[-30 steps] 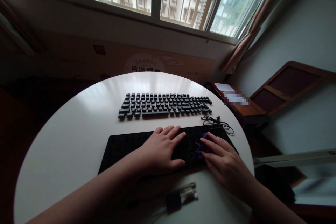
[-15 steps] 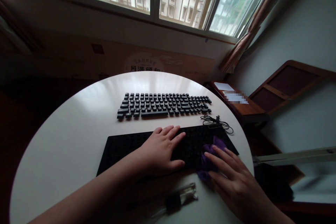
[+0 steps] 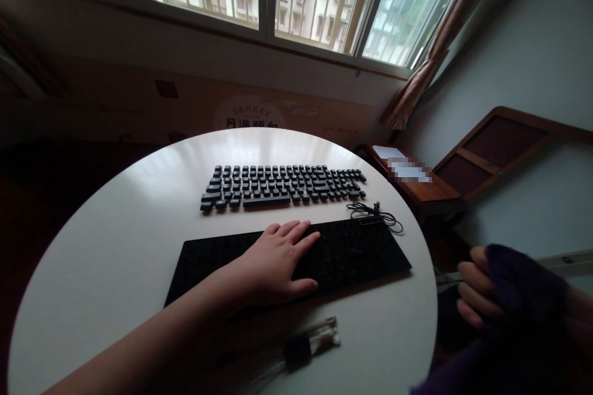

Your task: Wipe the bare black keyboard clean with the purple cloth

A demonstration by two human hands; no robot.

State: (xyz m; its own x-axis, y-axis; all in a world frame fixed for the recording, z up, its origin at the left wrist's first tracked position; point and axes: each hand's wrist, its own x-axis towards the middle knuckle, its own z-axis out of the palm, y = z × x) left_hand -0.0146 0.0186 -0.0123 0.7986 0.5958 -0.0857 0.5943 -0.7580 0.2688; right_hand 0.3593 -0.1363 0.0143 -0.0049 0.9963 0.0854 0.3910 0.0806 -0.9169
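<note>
A black keyboard base [image 3: 356, 256] without its keycaps lies on the white round table. My left hand [image 3: 282, 259] rests flat on its middle, fingers spread. Past the table's right edge, my right hand [image 3: 479, 287] is curled closed with a purple cloth [image 3: 523, 284] draped over its back and hanging below. Behind the base, loose black keycaps [image 3: 278, 185] stand in rows in keyboard layout. A coiled black cable [image 3: 375, 213] lies at the base's back right corner. Nearer me, partly in shadow, is a keycap puller-like tool with wire loops and a dark middle [image 3: 298, 350].
The white round table [image 3: 106, 247] has a curved edge. To its right stands a wooden chair or bench [image 3: 430, 190] with papers [image 3: 386, 152] on it. A window [image 3: 315, 0] and a curtain [image 3: 412, 95] are beyond.
My right hand has lifted off the keyboard base with the purple cloth and moved right, beyond the table edge. My left hand stays on the base. The view has shifted slightly.
</note>
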